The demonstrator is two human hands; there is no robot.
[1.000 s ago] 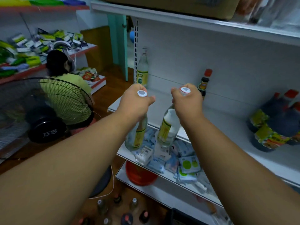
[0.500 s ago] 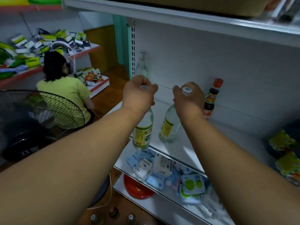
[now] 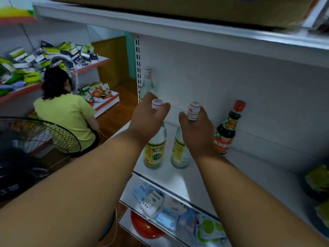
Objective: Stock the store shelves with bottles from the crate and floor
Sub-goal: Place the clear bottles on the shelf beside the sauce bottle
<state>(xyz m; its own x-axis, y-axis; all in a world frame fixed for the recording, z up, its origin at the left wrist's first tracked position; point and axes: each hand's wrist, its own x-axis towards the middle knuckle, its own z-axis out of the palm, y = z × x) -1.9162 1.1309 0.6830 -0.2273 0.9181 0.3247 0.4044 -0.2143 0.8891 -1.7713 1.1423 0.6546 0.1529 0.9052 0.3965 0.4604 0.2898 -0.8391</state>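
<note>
Two clear glass bottles with yellow labels (image 3: 155,152) (image 3: 179,150) stand (upright) near the white shelf (image 3: 210,175) edge, left hand (image 3: 148,120) and right hand (image 3: 196,130) fingers pinching their necks.

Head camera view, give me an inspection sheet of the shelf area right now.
Surface: white shelf, bare in front of the bottles.
Job's things: two clear bottles with yellow labels, left bottle and right bottle, standing upright on the shelf; a third clear bottle stands behind.
Clutter: dark sauce bottle at right; packets on the shelf below.
Grippers: left hand and right hand each hold a bottle neck.
Cables: thin cord near the floor.
Surroundings: fan; seated person.
</note>
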